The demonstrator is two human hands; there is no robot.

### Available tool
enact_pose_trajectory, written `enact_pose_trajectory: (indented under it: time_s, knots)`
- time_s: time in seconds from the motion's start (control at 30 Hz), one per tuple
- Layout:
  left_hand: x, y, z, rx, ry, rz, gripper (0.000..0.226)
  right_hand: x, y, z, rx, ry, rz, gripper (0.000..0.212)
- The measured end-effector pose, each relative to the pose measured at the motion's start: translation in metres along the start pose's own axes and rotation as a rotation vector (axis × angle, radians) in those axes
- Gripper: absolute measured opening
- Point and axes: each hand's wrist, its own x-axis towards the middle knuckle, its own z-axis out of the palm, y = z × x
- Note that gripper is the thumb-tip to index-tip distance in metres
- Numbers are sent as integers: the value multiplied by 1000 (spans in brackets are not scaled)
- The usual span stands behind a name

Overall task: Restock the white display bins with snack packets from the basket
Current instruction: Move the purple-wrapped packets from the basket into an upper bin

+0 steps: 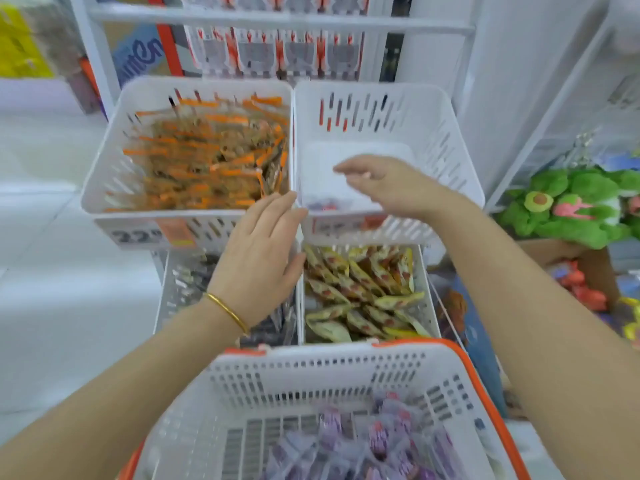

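Head view: hands empty, left hand (258,244) and right hand (384,183) loosely spread above white bins (433,133); pale floor (52,289).

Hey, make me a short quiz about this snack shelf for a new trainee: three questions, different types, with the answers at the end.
1. True or false: the right hand is open above the nearly empty upper right bin.
2. Multiple choice: the packets in the basket are mostly A) orange, B) purple, C) yellow.
3. Fill in: the gold bangle sits on the ___ wrist.
Key: 1 true; 2 B; 3 left.
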Motion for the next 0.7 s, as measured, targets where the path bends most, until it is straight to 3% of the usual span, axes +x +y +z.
enact_pose_trajectory:
  time_s: [0.07,0.13,0.2,0.33,0.4,0.53,0.7]
  knots:
    - [-23,15,-2,-8,-38,47,41,-54,-9,1,215,151,-17,25]
    - [-54,30,5,-15,-161,83,40,-107,-5,20,381,125,9,22]
    - [-88,43,19,-24,-307,114,36,-146,21,60,338,-74,141,21]
    - [-137,54,37,22,-499,129,43,-184,104,173,-33,-425,488,25]
    - [-150,57,39,-9,-548,81,39,-202,129,220,-133,-558,544,42]
    - [-162,60,40,-24,-591,52,38,-220,149,261,-426,-778,437,107]
    - [-158,62,45,-53,-647,20,41,-207,150,267,-637,-787,373,128]
